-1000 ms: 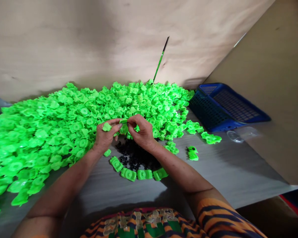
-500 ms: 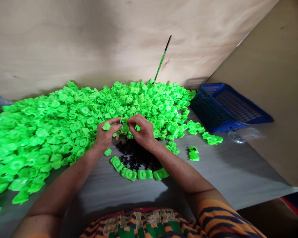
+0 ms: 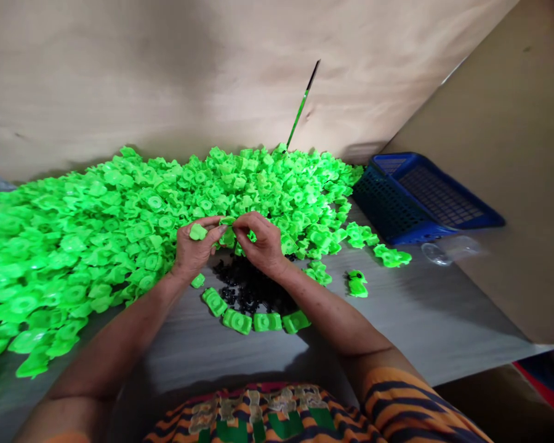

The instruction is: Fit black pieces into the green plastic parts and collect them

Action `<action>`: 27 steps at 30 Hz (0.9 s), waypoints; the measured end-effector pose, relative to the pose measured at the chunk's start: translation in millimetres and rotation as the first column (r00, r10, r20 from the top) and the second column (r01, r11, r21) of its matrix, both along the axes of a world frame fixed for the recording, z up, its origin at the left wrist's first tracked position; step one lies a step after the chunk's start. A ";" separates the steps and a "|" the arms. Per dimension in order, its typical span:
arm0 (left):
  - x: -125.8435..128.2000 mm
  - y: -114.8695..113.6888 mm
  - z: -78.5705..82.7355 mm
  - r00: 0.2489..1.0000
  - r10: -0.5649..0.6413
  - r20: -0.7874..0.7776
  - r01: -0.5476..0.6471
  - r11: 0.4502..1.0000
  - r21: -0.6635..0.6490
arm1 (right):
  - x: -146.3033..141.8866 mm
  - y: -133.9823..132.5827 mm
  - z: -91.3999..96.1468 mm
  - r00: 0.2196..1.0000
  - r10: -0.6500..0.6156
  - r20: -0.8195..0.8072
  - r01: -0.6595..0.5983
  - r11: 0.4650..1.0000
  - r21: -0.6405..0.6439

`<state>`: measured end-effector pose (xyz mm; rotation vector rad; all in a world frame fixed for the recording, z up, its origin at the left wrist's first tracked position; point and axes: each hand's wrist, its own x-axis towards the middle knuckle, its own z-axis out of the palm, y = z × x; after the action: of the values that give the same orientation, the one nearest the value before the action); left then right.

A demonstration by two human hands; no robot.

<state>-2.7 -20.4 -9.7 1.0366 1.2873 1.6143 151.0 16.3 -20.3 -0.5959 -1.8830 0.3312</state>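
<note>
My left hand (image 3: 192, 249) pinches a bright green moulded plastic piece (image 3: 226, 220) between thumb and fingertips. A second green piece (image 3: 197, 232) is tucked at the knuckles of that same hand. My right hand (image 3: 260, 242) meets it from the right, its thumb and forefinger pinched on a small black part at the green piece's edge, mostly hidden by the fingers. Below both hands lies a heap of small black plastic parts (image 3: 253, 286). Several green pieces, one of them a rounded block (image 3: 268, 322), form a curved row along the heap's near side.
A large pile of green pieces (image 3: 138, 215) spreads along the wooden back wall. A thin green-and-black stick (image 3: 300, 114) stands up from it. At right are a blue plastic basket (image 3: 392, 212), a clear plastic item (image 3: 436, 253) and a green piece with a black part (image 3: 357, 284).
The held green piece has tilted and now shows more edge-on, with less of the black part visible. Both hands stay close together; the whole view has shifted slightly.
</note>
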 end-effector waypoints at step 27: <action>1.0 -4.4 11.9 0.967 -0.146 0.209 0.163 0.984 -0.069 | -6.2 -0.7 8.0 0.891 0.089 -0.446 -0.334 0.793 -0.509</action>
<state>-1.8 -24.8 2.2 0.8728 1.1010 1.4917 144.8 15.6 -12.2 -0.6454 -1.4298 1.1265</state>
